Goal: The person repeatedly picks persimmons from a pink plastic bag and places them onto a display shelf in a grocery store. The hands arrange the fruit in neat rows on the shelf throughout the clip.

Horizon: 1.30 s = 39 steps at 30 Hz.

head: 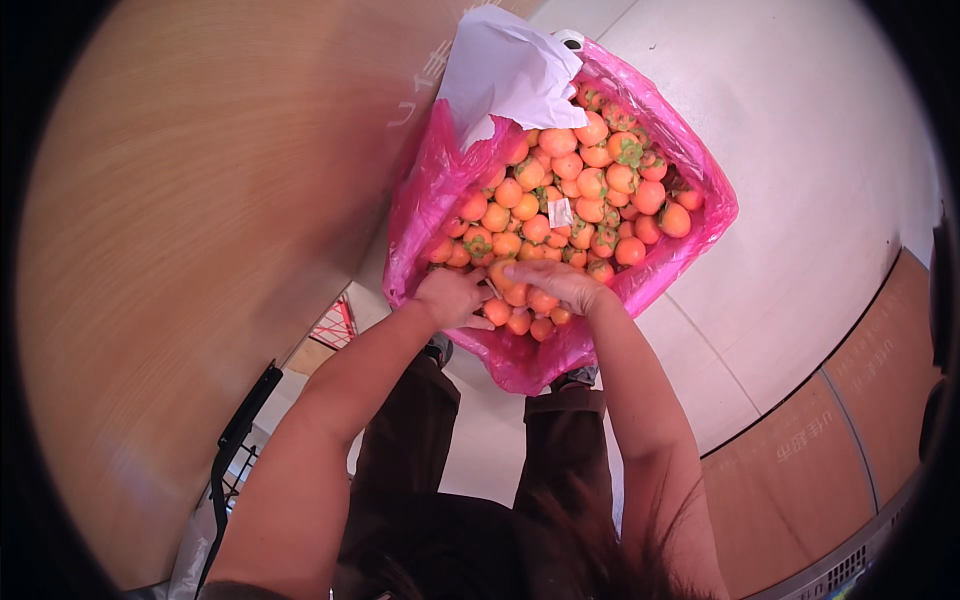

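Orange persimmons [536, 229] with green calyxes fill a container lined with a pink plastic bag [656, 281]. At its near side my right hand [561, 282] grips persimmons [508, 279], thumb over the top one; its other fingers are mostly hidden. My left hand [452, 295] reaches in beside them at the near left corner, fingers spread against the fruit. Whether it holds a persimmon is unclear. A small pale packet or slip [559, 213] lies on top of the pile. White paper [510, 71] covers the far left corner.
A wood-grain panel [187, 225] bearing writing stands close on the left. Light floor tiles [787, 150] extend to the right, up to brown panels [810, 450]. A white corner [570, 40] of the container shows at the back. Black metal framing [221, 465] is at lower left.
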{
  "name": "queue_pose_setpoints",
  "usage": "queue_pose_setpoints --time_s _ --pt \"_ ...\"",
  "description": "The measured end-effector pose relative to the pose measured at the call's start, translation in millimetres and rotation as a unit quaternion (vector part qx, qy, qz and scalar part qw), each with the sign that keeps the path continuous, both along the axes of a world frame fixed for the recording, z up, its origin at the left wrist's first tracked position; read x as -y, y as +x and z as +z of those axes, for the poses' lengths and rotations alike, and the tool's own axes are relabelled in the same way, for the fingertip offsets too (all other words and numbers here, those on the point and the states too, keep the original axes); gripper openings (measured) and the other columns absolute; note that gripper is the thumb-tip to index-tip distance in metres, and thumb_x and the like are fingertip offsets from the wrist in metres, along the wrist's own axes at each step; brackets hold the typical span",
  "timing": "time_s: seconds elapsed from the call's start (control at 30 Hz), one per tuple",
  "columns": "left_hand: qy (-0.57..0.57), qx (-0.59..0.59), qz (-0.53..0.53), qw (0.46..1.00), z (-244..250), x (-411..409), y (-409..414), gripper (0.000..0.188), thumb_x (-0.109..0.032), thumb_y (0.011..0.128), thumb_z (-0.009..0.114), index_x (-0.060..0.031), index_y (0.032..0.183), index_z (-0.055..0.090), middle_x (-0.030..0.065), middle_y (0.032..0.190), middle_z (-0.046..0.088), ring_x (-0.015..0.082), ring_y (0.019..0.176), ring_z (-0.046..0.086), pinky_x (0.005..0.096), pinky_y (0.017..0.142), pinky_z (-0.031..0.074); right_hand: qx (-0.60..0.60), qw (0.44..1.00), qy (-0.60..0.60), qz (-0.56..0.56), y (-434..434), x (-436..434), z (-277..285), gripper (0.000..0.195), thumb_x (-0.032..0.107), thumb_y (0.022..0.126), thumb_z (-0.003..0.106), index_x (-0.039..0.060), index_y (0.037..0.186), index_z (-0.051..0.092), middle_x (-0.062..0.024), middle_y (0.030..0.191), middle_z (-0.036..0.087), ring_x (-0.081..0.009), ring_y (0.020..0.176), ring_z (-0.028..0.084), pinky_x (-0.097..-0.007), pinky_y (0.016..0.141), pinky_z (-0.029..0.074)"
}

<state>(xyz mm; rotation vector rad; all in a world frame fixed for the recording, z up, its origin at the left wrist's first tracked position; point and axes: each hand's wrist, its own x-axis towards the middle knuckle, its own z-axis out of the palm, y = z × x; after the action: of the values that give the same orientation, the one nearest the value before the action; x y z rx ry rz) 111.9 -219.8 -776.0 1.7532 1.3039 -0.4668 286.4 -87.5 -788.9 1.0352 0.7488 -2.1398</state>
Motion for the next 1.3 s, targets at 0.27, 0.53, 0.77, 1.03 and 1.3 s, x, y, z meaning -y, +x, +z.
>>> queue_pose_setpoints --time_s 0.27,0.53,0.77,1.03,1.3 --pt "-0.072 0.032 0.001 0.997 -6 -12 4 0.052 -0.060 0.071 0.064 -0.0183 0.101 0.066 0.0039 0.105 0.061 0.0212 0.093 0.062 0.0373 0.072 0.051 0.050 0.997 -0.042 -0.029 0 1 2 0.064 0.057 0.080 0.063 0.0085 0.121 0.054 -0.0064 0.102 0.063 -0.0178 0.083 0.065 -0.0285 0.057 0.047" --pt "-0.247 0.214 0.191 0.925 21 -36 -25 0.046 -0.041 0.075 0.073 -0.0108 0.109 0.066 0.0050 0.099 0.066 0.0203 0.092 0.062 0.0309 0.080 0.048 -0.024 0.938 -0.127 -0.320 27 -3 -1 0.058 0.058 0.087 0.049 0.0072 0.114 0.056 -0.0089 0.107 0.062 -0.0187 0.082 0.064 -0.0261 0.045 0.044" --pt "-0.284 0.328 0.236 0.870 130 -60 -20 0.046 -0.035 0.073 0.076 -0.0092 0.109 0.065 0.0055 0.096 0.062 0.0159 0.085 0.059 0.0295 0.076 0.046 -0.238 0.763 -0.287 -0.528 30 14 70 0.068 0.069 0.082 0.040 0.0062 0.103 0.057 -0.0223 0.120 0.051 -0.0311 0.083 0.060 -0.0398 0.053 0.050" --pt "-0.304 0.387 0.090 0.866 315 -85 -4 0.051 -0.041 0.072 0.075 -0.0180 0.115 0.064 0.0053 0.113 0.060 0.0223 0.096 0.060 0.0308 0.083 0.047 -0.322 0.773 -0.335 -0.433 52 21 231 0.062 0.059 0.071 0.057 -0.0009 0.086 0.062 -0.0340 0.136 0.029 -0.0500 0.082 0.058 -0.0449 0.052 0.053" --pt "-0.232 0.582 0.203 0.752 474 -76 11 0.049 -0.025 0.071 0.078 -0.0028 0.112 0.063 0.0125 0.124 0.052 0.0247 0.115 0.050 0.0323 0.091 0.044 -0.425 0.696 -0.284 -0.504 69 -5 421 0.065 0.060 0.078 0.056 -0.0019 0.097 0.062 -0.0307 0.144 0.019 -0.0461 0.094 0.061 -0.0315 0.042 0.053"
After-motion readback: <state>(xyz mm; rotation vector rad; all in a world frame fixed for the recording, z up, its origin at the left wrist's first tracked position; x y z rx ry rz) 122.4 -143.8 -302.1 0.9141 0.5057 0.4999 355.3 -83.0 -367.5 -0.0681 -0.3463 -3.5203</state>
